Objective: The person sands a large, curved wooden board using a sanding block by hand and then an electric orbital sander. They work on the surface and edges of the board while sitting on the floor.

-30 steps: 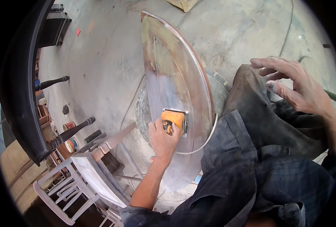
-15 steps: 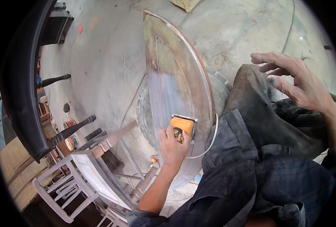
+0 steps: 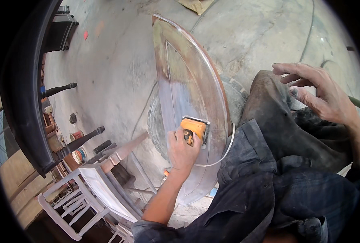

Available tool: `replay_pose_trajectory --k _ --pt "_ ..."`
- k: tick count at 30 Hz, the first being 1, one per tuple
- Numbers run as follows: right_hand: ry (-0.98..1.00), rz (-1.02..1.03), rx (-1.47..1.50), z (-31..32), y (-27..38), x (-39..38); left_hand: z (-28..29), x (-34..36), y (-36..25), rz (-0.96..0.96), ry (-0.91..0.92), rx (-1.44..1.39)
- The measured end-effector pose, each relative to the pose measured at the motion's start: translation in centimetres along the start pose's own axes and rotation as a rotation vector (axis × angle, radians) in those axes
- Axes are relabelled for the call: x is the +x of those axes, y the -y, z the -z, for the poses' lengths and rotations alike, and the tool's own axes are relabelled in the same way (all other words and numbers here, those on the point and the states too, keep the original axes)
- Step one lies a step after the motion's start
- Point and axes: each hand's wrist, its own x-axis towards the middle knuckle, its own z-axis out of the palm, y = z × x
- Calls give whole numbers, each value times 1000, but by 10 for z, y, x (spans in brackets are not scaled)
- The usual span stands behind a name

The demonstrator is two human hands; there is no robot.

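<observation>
My left hand [image 3: 183, 152] is closed over the top of an orange and black electric sander [image 3: 194, 128]. The sander's flat pad lies against a half-moon wooden panel [image 3: 184, 89], near its straight-to-curved lower half. The panel's face is part brown, part dusty pale, with a thin inlaid line. A white hose or cord [image 3: 224, 156] curves from beside the sander over the panel's right edge. Out to the right, my right hand [image 3: 321, 91] hovers above my knee, fingers apart and holding nothing; its fingertips look dusty.
Beneath the panel is a round dark support resembling a tyre [image 3: 157, 125]. At left stand a dark table with turned legs [image 3: 83, 137], a pale chair [image 3: 72, 206] and a wooden frame [image 3: 107, 190]. Cables [image 3: 309, 32] run over the dusty concrete floor [image 3: 107, 60].
The sander and my left hand have shifted slightly up and left on the panel. My right hand, still raised, appears a little lower and further right.
</observation>
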Motion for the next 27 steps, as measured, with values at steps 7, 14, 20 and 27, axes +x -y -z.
replay_pose_trajectory --k 7,14,20,27 --pt "20 94 -40 -6 8 9 10 76 -5 1 -24 42" --pt "11 -2 -68 -2 0 -1 10 -63 30 145 94 -27" --pt "2 -8 -32 2 -4 -3 9 -75 36 220 100 -12" --pt "12 -17 -20 -1 0 7 11 34 39 82 -2 29"
